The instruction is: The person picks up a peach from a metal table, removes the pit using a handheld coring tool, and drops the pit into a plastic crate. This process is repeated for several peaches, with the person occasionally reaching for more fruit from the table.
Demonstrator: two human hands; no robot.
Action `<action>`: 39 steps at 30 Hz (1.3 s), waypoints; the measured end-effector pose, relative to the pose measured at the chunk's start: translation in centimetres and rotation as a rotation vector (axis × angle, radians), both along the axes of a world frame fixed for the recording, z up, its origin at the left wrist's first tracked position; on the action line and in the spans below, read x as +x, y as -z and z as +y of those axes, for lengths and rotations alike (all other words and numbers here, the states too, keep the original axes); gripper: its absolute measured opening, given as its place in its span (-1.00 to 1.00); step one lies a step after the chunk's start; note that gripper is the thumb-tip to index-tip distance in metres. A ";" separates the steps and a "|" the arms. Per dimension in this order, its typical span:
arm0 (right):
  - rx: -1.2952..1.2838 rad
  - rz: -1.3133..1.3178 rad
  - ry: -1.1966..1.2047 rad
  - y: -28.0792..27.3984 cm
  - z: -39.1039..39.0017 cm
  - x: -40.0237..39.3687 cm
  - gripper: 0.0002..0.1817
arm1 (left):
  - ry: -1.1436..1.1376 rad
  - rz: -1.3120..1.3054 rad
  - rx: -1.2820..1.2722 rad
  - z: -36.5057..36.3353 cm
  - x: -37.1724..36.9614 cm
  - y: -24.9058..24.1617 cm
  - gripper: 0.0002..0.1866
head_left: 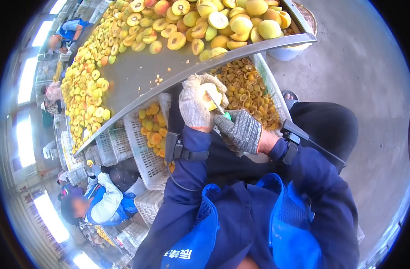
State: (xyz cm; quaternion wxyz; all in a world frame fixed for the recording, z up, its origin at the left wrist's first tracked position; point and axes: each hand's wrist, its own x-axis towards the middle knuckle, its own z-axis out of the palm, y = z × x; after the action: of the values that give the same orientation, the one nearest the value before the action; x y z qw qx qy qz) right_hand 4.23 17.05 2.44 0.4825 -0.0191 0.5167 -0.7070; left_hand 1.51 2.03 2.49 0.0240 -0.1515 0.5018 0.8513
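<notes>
In a pale knitted glove, my left hand [194,102] holds a halved yellow fruit [209,96], cut face up. My right hand [239,130], in a grey glove, is closed round the green handle of a small knife [215,102]. The blade lies over the cut face of the fruit. Both hands are close together just below the metal table rim [187,73]. Beneath and beside them, a white crate [270,85] holds many small brownish-orange pieces [250,87].
Many halved fruits [142,33] cover parts of the metal table. A white crate [144,166] with orange fruit stands left of my knees. At the lower left sits a person [108,197] in a blue vest; others are farther back. A white bucket [288,53] stands at the right.
</notes>
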 end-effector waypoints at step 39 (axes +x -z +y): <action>0.054 1.091 0.349 8.4 -2.7 0.6 -0.59 | 0.214 -0.128 0.004 -0.6 -1.7 1.8 -0.54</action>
State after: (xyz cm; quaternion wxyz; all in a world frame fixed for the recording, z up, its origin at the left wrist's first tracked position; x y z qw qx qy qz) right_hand 4.86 14.35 -5.98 0.0225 -0.2834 0.7043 -0.6505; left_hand -0.24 1.43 0.65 0.1472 -0.1510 0.5109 0.8334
